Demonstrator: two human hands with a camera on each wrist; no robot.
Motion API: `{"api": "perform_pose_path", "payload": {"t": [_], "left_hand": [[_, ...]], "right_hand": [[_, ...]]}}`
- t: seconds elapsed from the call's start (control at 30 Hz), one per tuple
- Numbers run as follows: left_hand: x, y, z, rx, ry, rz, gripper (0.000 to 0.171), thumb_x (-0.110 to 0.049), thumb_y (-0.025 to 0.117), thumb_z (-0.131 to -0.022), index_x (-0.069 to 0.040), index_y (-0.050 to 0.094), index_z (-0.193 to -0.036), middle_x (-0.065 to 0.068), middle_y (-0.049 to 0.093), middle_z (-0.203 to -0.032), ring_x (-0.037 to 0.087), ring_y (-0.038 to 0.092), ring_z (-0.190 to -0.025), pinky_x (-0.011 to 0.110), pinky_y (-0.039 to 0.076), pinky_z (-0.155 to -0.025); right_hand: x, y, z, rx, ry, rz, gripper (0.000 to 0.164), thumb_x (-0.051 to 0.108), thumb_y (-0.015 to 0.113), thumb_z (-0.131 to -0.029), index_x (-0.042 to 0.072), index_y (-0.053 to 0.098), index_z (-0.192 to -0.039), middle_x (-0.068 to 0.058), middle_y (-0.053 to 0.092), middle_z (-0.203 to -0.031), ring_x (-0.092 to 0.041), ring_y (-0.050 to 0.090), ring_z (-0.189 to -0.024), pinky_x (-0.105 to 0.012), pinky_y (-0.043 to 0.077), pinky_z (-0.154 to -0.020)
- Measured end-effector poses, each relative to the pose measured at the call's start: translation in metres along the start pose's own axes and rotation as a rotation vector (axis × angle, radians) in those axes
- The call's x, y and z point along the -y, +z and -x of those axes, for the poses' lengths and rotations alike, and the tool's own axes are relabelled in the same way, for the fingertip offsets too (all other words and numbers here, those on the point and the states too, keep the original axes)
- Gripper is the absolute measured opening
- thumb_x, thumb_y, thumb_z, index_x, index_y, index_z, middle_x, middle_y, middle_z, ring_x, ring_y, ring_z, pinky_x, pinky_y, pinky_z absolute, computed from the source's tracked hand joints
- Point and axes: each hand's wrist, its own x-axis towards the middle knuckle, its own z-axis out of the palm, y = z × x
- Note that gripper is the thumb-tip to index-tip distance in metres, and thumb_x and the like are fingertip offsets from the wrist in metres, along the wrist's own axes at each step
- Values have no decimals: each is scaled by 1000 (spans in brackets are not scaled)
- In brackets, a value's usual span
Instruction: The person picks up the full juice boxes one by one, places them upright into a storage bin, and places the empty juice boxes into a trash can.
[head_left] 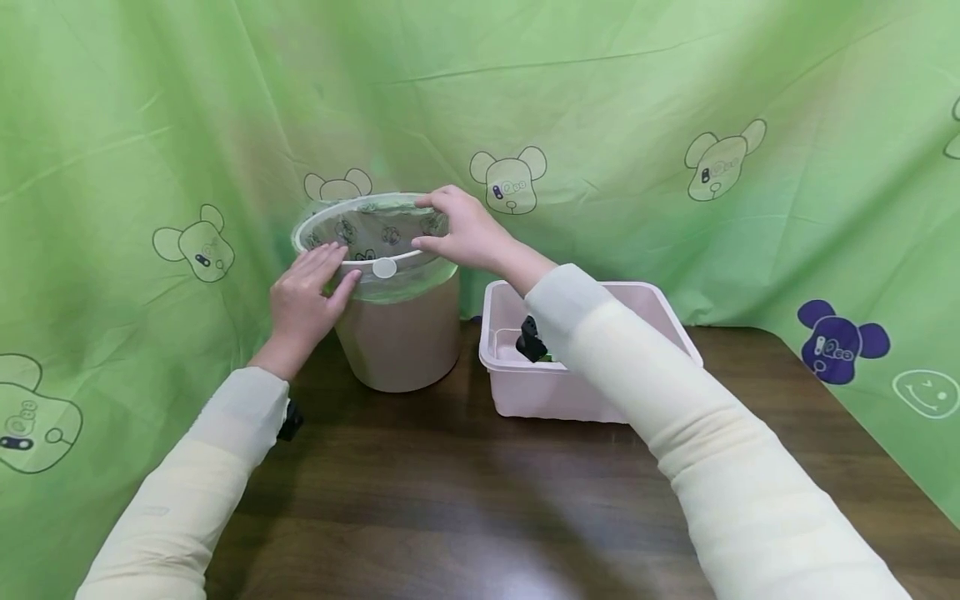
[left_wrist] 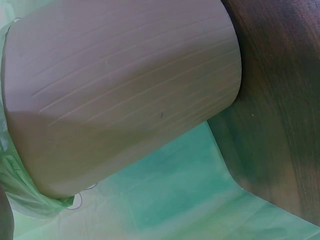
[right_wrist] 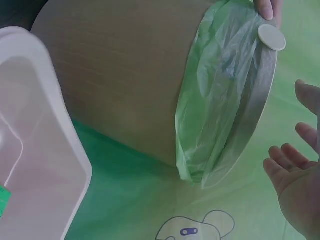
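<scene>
A beige trash bin stands upright on the table, with a translucent green bag folded down over its outside. A pale ring with a round tab runs along the bin's mouth. My left hand rests at the near left of the rim, its fingers fairly straight over the edge and its thumb against the bagged outside. Over the right side of the mouth, my right hand has thumb and fingers spread; the right wrist view shows it apart from the ring, holding nothing.
Right of the bin sits a pale pink rectangular basin, partly covered by my right sleeve; a small green item lies inside. A green curtain with bear prints hangs behind the dark wooden table.
</scene>
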Motion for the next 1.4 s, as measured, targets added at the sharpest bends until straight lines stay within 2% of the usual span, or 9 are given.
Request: {"api": "perform_pose_path", "payload": {"t": [0.53,0.87,1.1,1.4], "left_hand": [[1,1,-1,4,10,4,40,-28,68,-90,-3,68,-120,16,65,-120,32,62,-112,43,44,-103],[4,-5,-2,35,53,-24,40,-28,67,-89,-1,67,-120,16,65,-119,33,63,-110,47,47,-99],[5,-10,-2,68,65,-44,41,-29,66,-90,-2,67,-120,16,65,-120,33,63,-110,47,46,-99],[7,-12,-4,86,121,-68,45,-30,68,-88,0,66,-122,18,63,-122,35,62,-110,47,47,-98]], "right_hand": [[-28,-19,42,-109,-64,-35,54,25,74,-88,4,55,-134,-8,52,-134,-23,46,-126,-34,36,-106],[-44,-28,70,-123,-47,-80,54,20,73,-88,3,53,-135,-11,51,-135,-27,48,-124,-38,40,-104],[-57,-31,93,-138,-37,-66,54,20,73,-88,2,53,-135,-13,51,-136,-30,49,-123,-42,41,-103],[-79,-35,122,-152,0,-25,55,19,73,-88,1,52,-135,-15,51,-136,-32,49,-121,-46,42,-102]]}}
